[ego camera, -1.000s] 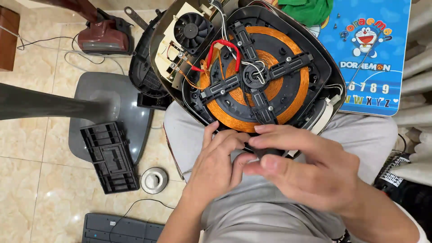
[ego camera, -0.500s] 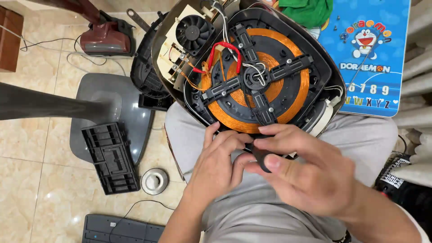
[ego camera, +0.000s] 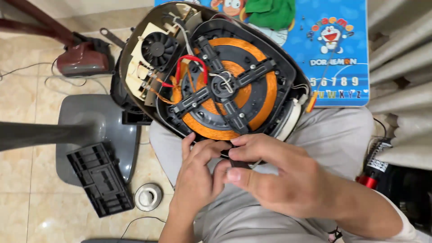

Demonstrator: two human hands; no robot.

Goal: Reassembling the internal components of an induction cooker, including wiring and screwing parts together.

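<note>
While the opened induction cooker rests on the lap, left hand and right hand pinch its near rim closed-fingered; rigid shell, fragile coil: hold the casing edge.

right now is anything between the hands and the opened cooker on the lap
Nothing visible. Both the left hand and right hand already meet at the near rim of the cooker, pinching a small dark part there.

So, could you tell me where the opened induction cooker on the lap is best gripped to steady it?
Probably by the near rim of the induction cooker, coming from the person's side, where the left hand and right hand already sit. The copper coil, red wire and fan lie exposed in the middle.
</note>
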